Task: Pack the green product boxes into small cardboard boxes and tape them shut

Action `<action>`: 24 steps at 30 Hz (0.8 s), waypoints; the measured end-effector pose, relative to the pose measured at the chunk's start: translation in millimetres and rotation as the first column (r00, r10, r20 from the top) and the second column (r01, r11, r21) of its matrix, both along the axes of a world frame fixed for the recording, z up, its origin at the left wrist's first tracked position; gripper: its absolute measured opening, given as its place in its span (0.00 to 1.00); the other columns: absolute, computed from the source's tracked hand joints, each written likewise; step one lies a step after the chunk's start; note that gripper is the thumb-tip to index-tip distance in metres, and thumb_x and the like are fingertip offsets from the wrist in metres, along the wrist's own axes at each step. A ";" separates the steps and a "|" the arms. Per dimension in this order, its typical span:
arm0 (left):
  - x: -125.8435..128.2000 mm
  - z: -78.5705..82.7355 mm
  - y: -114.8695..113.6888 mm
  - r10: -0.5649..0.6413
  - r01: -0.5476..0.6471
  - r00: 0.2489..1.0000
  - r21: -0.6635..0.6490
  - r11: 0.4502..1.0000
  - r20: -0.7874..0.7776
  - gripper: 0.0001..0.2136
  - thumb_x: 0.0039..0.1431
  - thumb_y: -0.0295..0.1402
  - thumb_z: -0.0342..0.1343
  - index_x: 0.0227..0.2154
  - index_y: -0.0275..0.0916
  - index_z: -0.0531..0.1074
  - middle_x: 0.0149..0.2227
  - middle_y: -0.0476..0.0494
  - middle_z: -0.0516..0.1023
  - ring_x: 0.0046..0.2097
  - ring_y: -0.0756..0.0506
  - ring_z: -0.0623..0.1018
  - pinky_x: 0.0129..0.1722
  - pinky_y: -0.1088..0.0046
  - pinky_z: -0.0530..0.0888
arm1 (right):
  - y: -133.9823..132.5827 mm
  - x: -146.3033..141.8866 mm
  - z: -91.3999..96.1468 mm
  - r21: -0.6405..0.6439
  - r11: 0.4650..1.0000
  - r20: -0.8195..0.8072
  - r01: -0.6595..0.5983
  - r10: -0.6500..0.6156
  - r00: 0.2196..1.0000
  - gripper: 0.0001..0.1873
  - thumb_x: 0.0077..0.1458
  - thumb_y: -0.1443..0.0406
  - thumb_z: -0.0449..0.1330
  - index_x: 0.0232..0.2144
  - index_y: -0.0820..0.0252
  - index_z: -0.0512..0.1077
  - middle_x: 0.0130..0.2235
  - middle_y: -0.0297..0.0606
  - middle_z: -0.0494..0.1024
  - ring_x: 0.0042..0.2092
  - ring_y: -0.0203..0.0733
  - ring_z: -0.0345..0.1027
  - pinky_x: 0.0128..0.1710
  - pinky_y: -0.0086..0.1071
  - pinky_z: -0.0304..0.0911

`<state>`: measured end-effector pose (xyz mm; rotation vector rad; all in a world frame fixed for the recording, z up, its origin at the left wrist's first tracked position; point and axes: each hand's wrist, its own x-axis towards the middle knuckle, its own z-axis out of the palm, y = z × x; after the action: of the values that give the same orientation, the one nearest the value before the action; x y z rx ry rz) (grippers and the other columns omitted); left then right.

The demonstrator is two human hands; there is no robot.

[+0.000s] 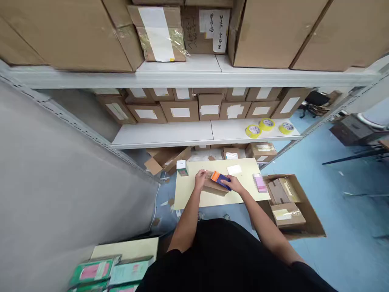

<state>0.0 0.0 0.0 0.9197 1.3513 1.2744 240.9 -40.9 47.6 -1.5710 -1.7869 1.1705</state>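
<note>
My right hand [233,183] is closed around a small dark blue and orange box [224,182], held tilted just over a brown cardboard box [214,187]. The fingers of my left hand [200,179] pinch the left end of that cardboard box. It rests on a pale yellow table [188,194], its inside partly hidden by the blue and orange box. To the left of my left hand stands a small white and green box [182,168]. A white paper [234,169] lies behind my right hand.
Right of the table, a large open carton [314,221] holds several taped boxes. A pink item [259,182] lies at the table's right end. Behind, a shelf [170,133] bears boxes and yellow tape rolls [253,130]. Green packages [91,271] lie at lower left, near a grey wall [75,174].
</note>
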 end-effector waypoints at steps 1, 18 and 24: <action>-2.5 1.4 0.7 -0.002 0.003 0.999 0.020 1.000 -0.042 0.12 0.53 0.44 0.64 0.28 0.40 0.73 0.31 0.47 0.78 0.37 0.45 0.77 0.44 0.69 0.72 | 1.8 0.8 -0.5 -0.010 1.000 0.015 0.007 -0.007 1.000 0.29 0.54 0.38 0.60 0.32 0.57 0.73 0.31 0.34 0.77 0.33 0.42 0.67 0.34 0.31 0.60; -51.2 -23.1 -17.5 0.291 -0.265 0.957 -0.357 0.896 0.020 0.17 0.40 0.43 0.74 0.25 0.37 0.75 0.25 0.47 0.75 0.31 0.47 0.75 0.33 0.72 0.70 | 40.7 -40.4 11.7 -0.058 0.984 0.267 -0.167 0.176 0.948 0.27 0.60 0.41 0.61 0.32 0.58 0.78 0.34 0.39 0.82 0.36 0.43 0.73 0.35 0.29 0.59; -48.3 -32.6 -9.4 0.316 -0.249 0.946 -0.460 0.853 0.073 0.17 0.40 0.40 0.75 0.28 0.37 0.76 0.26 0.47 0.76 0.32 0.47 0.77 0.34 0.71 0.71 | 46.3 -49.0 15.6 -0.091 0.984 0.363 -0.154 0.177 0.915 0.26 0.61 0.41 0.61 0.34 0.58 0.79 0.36 0.40 0.83 0.38 0.44 0.74 0.34 0.29 0.59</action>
<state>-48.3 -9.4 -32.6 0.3065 1.6123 1.1475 191.9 5.3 63.1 -1.7991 -2.1808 1.0618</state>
